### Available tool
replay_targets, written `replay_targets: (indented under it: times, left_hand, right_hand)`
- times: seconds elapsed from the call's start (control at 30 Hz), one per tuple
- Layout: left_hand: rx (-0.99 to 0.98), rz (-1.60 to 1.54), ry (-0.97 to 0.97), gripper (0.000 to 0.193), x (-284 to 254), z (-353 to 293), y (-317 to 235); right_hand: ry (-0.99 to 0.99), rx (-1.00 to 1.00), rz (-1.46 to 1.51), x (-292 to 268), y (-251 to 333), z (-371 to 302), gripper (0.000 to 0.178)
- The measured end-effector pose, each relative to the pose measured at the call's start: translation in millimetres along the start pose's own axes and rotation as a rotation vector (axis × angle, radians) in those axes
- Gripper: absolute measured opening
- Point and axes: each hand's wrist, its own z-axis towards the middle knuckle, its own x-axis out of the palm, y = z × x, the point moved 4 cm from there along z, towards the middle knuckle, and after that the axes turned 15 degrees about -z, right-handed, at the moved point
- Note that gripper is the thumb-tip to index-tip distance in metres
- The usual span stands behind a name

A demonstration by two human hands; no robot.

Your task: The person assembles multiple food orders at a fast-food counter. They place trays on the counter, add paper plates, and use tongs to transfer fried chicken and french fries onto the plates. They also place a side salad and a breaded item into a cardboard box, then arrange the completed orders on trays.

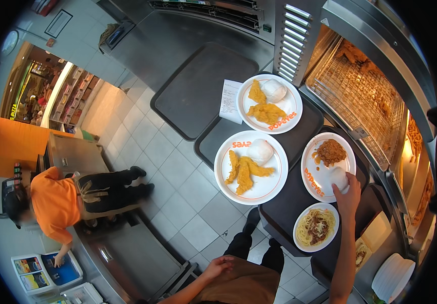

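Observation:
My right hand [348, 196] reaches to the oval white plate [311, 152] on the right, its thumb and fingers closed around a white wrapped rice ball [337, 176]. A browned piece of fried chicken [331, 152] lies on the same plate. Just nearer to me, a white bowl of spaghetti [316, 227] with meat sauce stands on the dark tray. Low in front of my brown apron, my left hand [220, 266] holds nothing, its fingers loosely apart. Two round plates farther left, the near plate [223, 186] and the far plate [290, 121], each carry golden chicken strips and a wrapped white ball.
A printed receipt [232, 101] lies by the far plate, beside a bare dark tray [198, 86]. The heated cabinet [360, 91] with wire racks rises at right. An open carton [373, 235] and stacked white plates [393, 276] sit nearer. Someone in an orange shirt [56, 200] works at left.

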Motion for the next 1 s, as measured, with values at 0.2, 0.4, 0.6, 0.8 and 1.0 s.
replay_targets:
  times: [0.2, 0.4, 0.6, 0.8, 1.0]
  left_hand:
    - [0.017, -0.012, 0.01, 0.029, -3.4, 0.8, 1.3]
    - [0.022, -0.001, 0.017, 0.029, -8.3, 4.1, 7.2]
    - [0.021, 0.014, 0.012, 0.029, -9.5, 4.9, 6.7]
    - [0.012, -0.007, 0.016, 0.029, -5.8, 3.1, 3.2]
    - [0.01, -0.01, 0.002, 0.029, -4.4, -0.7, 0.7]
  right_hand:
    - [-0.004, -0.004, -0.032, 2.4, -1.3, -0.5, 0.057]
    - [0.001, -0.005, -0.021, 3.4, -1.6, -0.5, 0.057]
    - [-0.002, 0.009, -0.022, 2.6, -0.4, -0.9, 0.057]
    - [-0.021, 0.001, -0.027, 3.0, -0.9, -1.4, 0.056]
    - [-0.027, 0.008, -0.005, -0.9, 2.7, -2.2, 0.055]
